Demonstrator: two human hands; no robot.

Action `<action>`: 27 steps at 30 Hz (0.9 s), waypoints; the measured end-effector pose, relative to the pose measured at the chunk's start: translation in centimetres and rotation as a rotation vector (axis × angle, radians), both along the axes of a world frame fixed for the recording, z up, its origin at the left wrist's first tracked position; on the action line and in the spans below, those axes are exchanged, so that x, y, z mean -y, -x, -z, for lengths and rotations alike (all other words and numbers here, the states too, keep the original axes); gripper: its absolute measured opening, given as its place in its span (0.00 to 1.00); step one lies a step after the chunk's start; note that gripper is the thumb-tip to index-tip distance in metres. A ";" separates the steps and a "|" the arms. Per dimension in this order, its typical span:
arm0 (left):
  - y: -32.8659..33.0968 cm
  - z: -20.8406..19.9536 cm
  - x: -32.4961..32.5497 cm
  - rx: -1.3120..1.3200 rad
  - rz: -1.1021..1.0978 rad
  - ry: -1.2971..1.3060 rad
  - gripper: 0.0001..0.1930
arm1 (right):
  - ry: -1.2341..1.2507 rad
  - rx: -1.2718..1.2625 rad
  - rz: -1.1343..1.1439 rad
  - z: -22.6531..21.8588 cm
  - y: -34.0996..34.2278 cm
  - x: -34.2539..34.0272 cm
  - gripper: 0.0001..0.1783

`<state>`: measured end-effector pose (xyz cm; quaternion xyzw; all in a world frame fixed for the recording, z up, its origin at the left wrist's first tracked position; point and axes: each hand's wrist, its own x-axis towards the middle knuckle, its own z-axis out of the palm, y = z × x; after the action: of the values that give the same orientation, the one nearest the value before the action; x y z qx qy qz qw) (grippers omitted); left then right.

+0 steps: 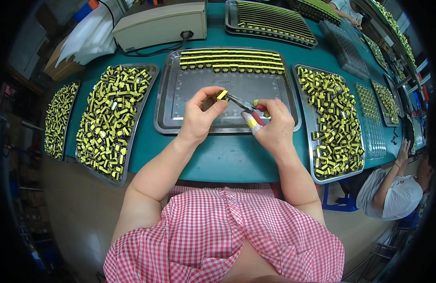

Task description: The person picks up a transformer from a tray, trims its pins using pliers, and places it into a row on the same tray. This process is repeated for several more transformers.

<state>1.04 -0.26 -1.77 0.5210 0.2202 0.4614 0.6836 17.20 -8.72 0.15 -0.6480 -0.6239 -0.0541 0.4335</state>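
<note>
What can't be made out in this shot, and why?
- Head view: the underside of the yellow-topped component, hidden by the left-hand grip.
- Head view: whether the pliers touch it, too small.
- Head view: part of the handles, covered by the right-hand grip.
- Head view: the farthest tray, cut by the top edge.

Left hand [200,113] holds a small yellow-topped part [222,95] above a metal tray [170,96]. Right hand [278,126] grips red-handled pliers [246,104]
</note>
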 end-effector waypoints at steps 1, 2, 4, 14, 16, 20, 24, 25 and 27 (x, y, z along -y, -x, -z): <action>0.0 -0.1 0.1 0.006 -0.009 0.001 0.16 | 0.001 -0.002 -0.001 0.0 0.0 0.0 0.17; 0.0 -0.1 0.0 0.006 -0.009 0.000 0.16 | 0.001 -0.002 -0.001 0.0 0.0 0.0 0.17; 0.0 0.1 -0.1 -0.030 -0.033 -0.044 0.17 | 0.003 0.012 -0.003 -0.1 0.0 0.0 0.17; -0.1 -0.3 0.2 -0.164 -0.178 -0.219 0.16 | 0.002 0.071 0.018 0.0 -0.3 0.1 0.16; -0.1 -0.4 0.3 -0.199 -0.207 -0.249 0.16 | -0.009 0.077 0.033 0.0 -0.2 0.2 0.16; -0.1 -0.3 0.3 -0.223 -0.239 -0.280 0.15 | -0.030 0.096 0.042 0.2 0.0 0.1 0.15; 0.0 -0.3 0.2 -0.231 -0.249 -0.286 0.15 | -0.040 0.122 0.053 0.3 0.1 0.0 0.15; 0.0 -0.3 0.2 -0.256 -0.252 -0.302 0.14 | -0.041 0.126 0.056 0.3 0.1 0.1 0.15; 0.0 -0.3 0.2 -0.258 -0.245 -0.290 0.14 | -0.045 0.145 0.062 0.2 0.1 0.1 0.15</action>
<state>1.02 -0.47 -1.42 0.6377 0.2988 0.4973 0.5066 17.08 -8.81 -0.04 -0.6515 -0.6318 -0.1282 0.3999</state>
